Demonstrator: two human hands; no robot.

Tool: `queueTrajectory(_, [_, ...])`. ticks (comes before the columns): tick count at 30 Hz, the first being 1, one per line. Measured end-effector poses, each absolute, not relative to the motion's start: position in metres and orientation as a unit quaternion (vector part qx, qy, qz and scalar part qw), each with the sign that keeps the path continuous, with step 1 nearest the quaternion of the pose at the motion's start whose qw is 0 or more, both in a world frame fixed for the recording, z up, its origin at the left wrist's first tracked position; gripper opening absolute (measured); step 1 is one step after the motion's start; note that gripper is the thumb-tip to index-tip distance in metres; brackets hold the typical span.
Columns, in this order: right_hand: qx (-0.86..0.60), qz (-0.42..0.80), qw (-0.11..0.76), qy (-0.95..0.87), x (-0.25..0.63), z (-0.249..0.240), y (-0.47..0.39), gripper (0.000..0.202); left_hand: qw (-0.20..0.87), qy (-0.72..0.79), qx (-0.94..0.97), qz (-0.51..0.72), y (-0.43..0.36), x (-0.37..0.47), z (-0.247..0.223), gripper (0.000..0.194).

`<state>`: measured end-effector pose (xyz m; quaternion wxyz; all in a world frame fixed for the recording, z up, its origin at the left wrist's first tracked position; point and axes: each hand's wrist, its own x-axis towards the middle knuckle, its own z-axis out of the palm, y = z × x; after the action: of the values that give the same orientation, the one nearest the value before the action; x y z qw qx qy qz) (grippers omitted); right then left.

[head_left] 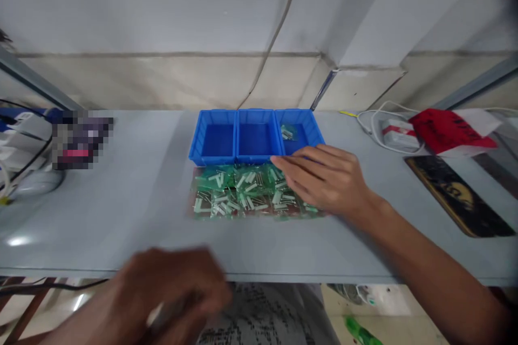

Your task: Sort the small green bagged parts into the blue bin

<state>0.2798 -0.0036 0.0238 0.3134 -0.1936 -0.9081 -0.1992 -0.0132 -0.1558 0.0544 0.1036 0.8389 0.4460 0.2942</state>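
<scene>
Three blue bins stand side by side against the back of the table: the left bin [214, 140], the middle bin [259, 140] and the right bin [301, 132]. A small clear-green packet [288, 132] lies in the right bin. In front of them, several green-tinted packets [249, 199] with white pieces and thin metal parts lie in rows. My right hand [327, 178] is over the right end of these packets, by the right bin's front; its undersides and fingertips are partly hidden. My left hand [182, 285], blurred by motion, is at the table's front edge with its fingers curled, apart from the packets.
A black phone-like slab [459, 194], a red packet [449, 132] and a white box [400, 135] with a cable are at the right. A mouse [40, 181] and white plugs lie at the far left. The table's front edge [283, 278] runs near my body.
</scene>
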Motion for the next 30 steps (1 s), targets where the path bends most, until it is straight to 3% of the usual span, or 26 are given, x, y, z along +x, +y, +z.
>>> queueTrajectory(2, [-0.286, -0.095, 0.423, -0.855, 0.275, 0.028, -0.013, 0.033, 0.037, 0.443, 0.840, 0.312, -0.114, 0.010, 0.060, 0.038])
queueTrajectory(4, [-0.392, 0.093, 0.504, -0.764, 0.270, 0.032, -0.021, 0.030, -0.079, 0.362, 0.879, 0.299, -0.073, 0.031, 0.060, 0.054])
queueTrajectory(7, [-0.421, 0.334, 0.533, -0.653, 0.265, 0.036, -0.026, 0.020, -0.145, 0.271, 0.901, 0.307, -0.028, 0.048, 0.056, 0.040])
queueTrajectory(9, [-0.389, 0.400, 0.533, -0.636, 0.266, 0.034, -0.022, 0.017, -0.069, 0.291, 0.887, 0.353, -0.014, 0.050, 0.052, 0.032])
queueTrajectory(12, [-0.367, 0.292, 0.525, -0.710, 0.270, 0.026, -0.012, 0.021, 0.172, 0.389, 0.790, 0.442, -0.012, 0.045, 0.045, 0.027])
queueTrajectory(15, [-0.335, 0.104, 0.489, -0.799, 0.274, 0.019, -0.005, 0.047, 0.359, 0.424, 0.685, 0.472, -0.018, 0.040, 0.036, 0.046])
queueTrajectory(17, [-0.299, 0.051, 0.456, -0.837, 0.274, 0.016, -0.003, 0.053, 0.416, 0.418, 0.672, 0.447, -0.022, 0.039, 0.032, 0.051])
queueTrajectory(21, [-0.256, 0.018, 0.440, -0.861, 0.274, 0.016, -0.006, 0.041, 0.471, 0.386, 0.685, 0.400, -0.026, 0.040, 0.027, 0.053])
queueTrajectory(23, [-0.262, 0.013, 0.450, -0.854, 0.274, 0.019, -0.009, 0.033, 0.413, 0.396, 0.708, 0.413, -0.026, 0.041, 0.022, 0.049])
queueTrajectory(26, [-0.331, 0.092, 0.489, -0.801, 0.273, 0.023, -0.013, 0.019, 0.201, 0.397, 0.773, 0.452, -0.024, 0.040, 0.013, 0.050])
queueTrajectory(30, [-0.353, 0.351, 0.514, -0.698, 0.269, 0.025, -0.017, 0.038, 0.001, 0.326, 0.841, 0.432, -0.023, 0.037, 0.005, 0.059])
